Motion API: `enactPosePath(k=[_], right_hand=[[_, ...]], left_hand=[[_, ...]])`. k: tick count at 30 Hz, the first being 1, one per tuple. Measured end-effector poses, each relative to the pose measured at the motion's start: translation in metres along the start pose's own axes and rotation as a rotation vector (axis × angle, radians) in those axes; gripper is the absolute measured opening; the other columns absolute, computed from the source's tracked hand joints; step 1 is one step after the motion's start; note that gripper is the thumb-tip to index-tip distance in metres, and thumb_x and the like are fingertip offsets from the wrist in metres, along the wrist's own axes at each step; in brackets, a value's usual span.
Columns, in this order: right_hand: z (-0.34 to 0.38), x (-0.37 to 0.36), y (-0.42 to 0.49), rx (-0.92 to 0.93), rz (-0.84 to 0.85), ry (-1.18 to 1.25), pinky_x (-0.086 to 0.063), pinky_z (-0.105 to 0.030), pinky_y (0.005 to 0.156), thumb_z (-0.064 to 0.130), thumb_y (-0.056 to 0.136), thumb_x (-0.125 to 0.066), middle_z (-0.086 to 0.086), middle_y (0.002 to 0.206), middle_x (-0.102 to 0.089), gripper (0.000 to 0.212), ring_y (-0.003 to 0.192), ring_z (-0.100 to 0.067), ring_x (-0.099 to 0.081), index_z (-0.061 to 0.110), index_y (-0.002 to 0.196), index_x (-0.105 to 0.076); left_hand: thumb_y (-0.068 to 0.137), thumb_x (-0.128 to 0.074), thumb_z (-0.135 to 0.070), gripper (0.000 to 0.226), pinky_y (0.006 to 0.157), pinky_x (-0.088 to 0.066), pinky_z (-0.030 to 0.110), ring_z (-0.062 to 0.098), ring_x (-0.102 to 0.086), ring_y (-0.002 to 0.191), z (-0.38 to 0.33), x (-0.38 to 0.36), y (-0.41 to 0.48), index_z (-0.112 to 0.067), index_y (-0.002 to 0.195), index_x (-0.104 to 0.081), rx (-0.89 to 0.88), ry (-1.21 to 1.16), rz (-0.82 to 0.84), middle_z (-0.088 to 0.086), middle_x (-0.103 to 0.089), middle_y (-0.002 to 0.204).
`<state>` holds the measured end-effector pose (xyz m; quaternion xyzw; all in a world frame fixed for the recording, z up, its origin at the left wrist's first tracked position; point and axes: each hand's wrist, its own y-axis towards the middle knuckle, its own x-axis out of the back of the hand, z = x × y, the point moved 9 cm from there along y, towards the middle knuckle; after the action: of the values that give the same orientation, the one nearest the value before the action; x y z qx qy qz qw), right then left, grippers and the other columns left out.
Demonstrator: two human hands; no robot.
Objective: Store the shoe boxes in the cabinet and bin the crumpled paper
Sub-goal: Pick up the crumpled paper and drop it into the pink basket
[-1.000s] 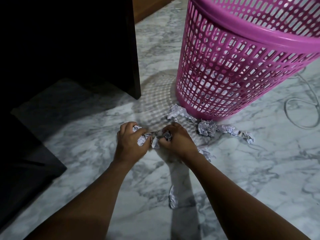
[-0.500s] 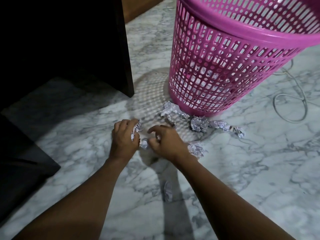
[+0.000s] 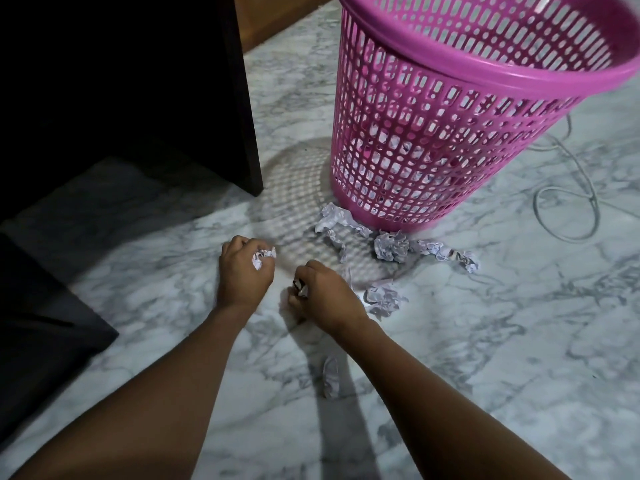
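Your left hand (image 3: 242, 271) sits just left of the frame's centre, fingers curled into a fist around a small paper ball (image 3: 264, 257); only a white edge of that ball shows past your knuckles. Your right hand (image 3: 327, 296) is right beside it at about 4 o'clock from the left one, fingers pinched on a paper scrap (image 3: 300, 289), most of which your fingers hide. Whether either hand touches the floor (image 3: 485, 341) you cannot tell.

The pink bin (image 3: 450, 133) stands at 1 o'clock from your hands, its rim cut off by the top and right edges of the frame. Through its mesh wall, white bits show near the bottom, too broken up by the holes to make out clearly.

More crumpled paper lies loose on the marble: a torn strip (image 3: 334, 221) touching the bin's foot, a wad (image 3: 391, 245) just beside it, a twisted strip (image 3: 446, 254) trailing off toward 3 o'clock, another wad (image 3: 384, 299) just right of your right hand, and a small piece (image 3: 330, 375) between your forearms, half lost in shadow.

At 10 o'clock a dark cabinet (image 3: 138, 81) is almost black; nothing inside it can be made out. A thin cable (image 3: 568, 216) loops at the right.
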<state>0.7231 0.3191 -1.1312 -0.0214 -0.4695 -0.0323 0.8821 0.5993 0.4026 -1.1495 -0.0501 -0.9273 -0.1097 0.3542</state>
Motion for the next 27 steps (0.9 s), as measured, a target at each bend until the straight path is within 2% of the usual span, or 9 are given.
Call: enactPosePath(k=[4,6,8,10,13,16,20,24,27], right_hand=[[-0.002,0.046,-0.011,0.030,-0.284,0.057,-0.043,-0.034,0.059,0.006,0.072,-0.069,-0.012,0.079,-0.061,0.009,0.068,-0.032,-0.060,0.008,0.077,-0.061],[-0.019,0.066,-0.021,-0.022,-0.395,0.036,-0.047,-0.035,0.074,0.007,0.068,-0.071,-0.009,0.081,-0.065,0.016,0.072,-0.029,-0.062,0.012,0.082,-0.064],[-0.044,0.077,-0.035,-0.132,-0.456,-0.034,-0.042,-0.055,0.097,0.017,0.068,-0.068,-0.004,0.085,-0.069,0.020,0.080,-0.028,-0.065,0.019,0.088,-0.067],[-0.066,0.071,-0.047,-0.220,-0.404,-0.159,-0.022,-0.070,0.106,0.028,0.076,-0.065,-0.002,0.092,-0.069,0.019,0.091,-0.027,-0.065,0.026,0.095,-0.069],[-0.085,0.044,-0.060,-0.320,-0.178,-0.109,-0.005,-0.067,0.111,0.048,0.091,-0.058,-0.003,0.111,-0.061,0.031,0.115,-0.024,-0.055,0.029,0.114,-0.066],[-0.080,0.028,-0.064,-0.271,-0.075,-0.148,-0.012,-0.069,0.109,0.068,0.087,-0.048,-0.004,0.119,-0.056,0.050,0.124,-0.024,-0.046,0.033,0.122,-0.060],[-0.069,0.026,-0.063,-0.246,-0.098,-0.256,-0.020,-0.072,0.105,0.083,0.077,-0.041,0.000,0.118,-0.056,0.063,0.124,-0.023,-0.044,0.038,0.116,-0.060],[-0.059,0.026,-0.060,-0.205,-0.172,-0.259,-0.025,-0.063,0.108,0.060,0.086,-0.049,0.003,0.129,-0.052,0.042,0.122,-0.021,-0.044,0.029,0.112,-0.061],[-0.055,0.025,-0.058,-0.094,-0.222,-0.176,-0.042,-0.047,0.095,0.043,0.087,-0.059,0.000,0.109,-0.065,0.028,0.103,-0.024,-0.056,0.019,0.099,-0.064]], left_hand=[[0.083,-0.065,-0.009,0.005,0.075,-0.049,0.034,0.031,-0.059,0.090,0.001,0.006,0.006,-0.009,0.086,-0.069,0.118,-0.084,-0.001,0.011,-0.060,0.091],[0.084,-0.066,-0.007,0.005,0.072,-0.046,0.029,0.030,-0.060,0.088,-0.003,0.007,0.003,-0.008,0.086,-0.069,0.158,-0.113,-0.002,0.012,-0.061,0.093],[0.084,-0.066,-0.006,0.005,0.070,-0.041,0.023,0.029,-0.060,0.087,-0.013,0.006,-0.001,-0.007,0.087,-0.070,0.148,-0.119,0.015,0.014,-0.061,0.094],[0.084,-0.066,-0.007,0.005,0.068,-0.036,0.018,0.027,-0.059,0.088,-0.024,0.006,-0.006,-0.007,0.087,-0.070,0.116,-0.110,0.029,0.014,-0.062,0.095],[0.084,-0.066,-0.009,0.007,0.073,-0.039,0.022,0.028,-0.059,0.093,-0.041,0.007,-0.017,-0.007,0.089,-0.070,0.073,-0.100,0.054,0.012,-0.062,0.098],[0.083,-0.065,-0.005,0.012,0.082,-0.038,0.022,0.028,-0.056,0.101,-0.058,0.009,-0.033,-0.007,0.094,-0.071,-0.030,-0.061,0.099,0.011,-0.061,0.103],[0.083,-0.065,-0.006,0.013,0.084,-0.037,0.021,0.023,-0.052,0.102,-0.070,0.008,-0.058,-0.010,0.094,-0.071,-0.129,0.003,0.157,0.004,-0.060,0.101],[0.078,-0.059,-0.012,0.014,0.080,-0.040,0.022,0.023,-0.053,0.091,-0.078,0.005,-0.083,-0.012,0.087,-0.070,-0.243,0.041,0.206,0.002,-0.057,0.090],[0.078,-0.057,-0.015,0.011,0.078,-0.044,0.033,0.023,-0.051,0.089,-0.083,-0.002,-0.105,-0.015,0.083,-0.068,-0.292,0.113,0.265,0.000,-0.054,0.087]])
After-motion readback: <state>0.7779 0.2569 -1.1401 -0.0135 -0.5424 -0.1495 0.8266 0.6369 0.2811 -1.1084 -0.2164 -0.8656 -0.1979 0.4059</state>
